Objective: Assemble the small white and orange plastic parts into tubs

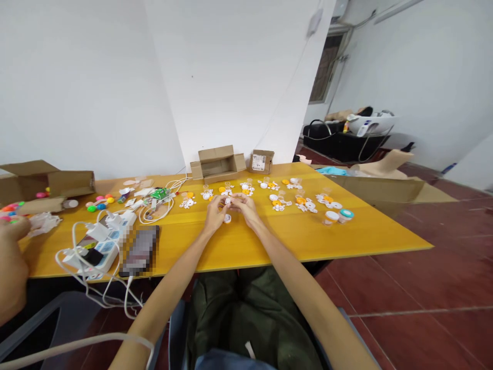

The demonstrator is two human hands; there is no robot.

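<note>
Both hands meet above the middle of the yellow table point(300, 234). My left hand point(214, 215) and my right hand point(245, 207) are closed by their fingertips on a small white plastic part point(228, 201), held between them. Just below the fingers stands a small round container point(227, 219) with something white in it. Beyond and to the right lie several groups of white and orange plastic pieces point(307, 203) with clear cups. Two lidded jars stand at the right, a white-lidded jar point(332, 218) and a teal-lidded jar point(345, 216).
An open cardboard box point(217, 167) and a smaller box point(261, 162) stand against the wall. At left are a power strip point(111, 246) with white cables, a phone point(140, 251) and colourful balls point(100, 201). Another person's hand point(13, 257) reaches in from the left edge.
</note>
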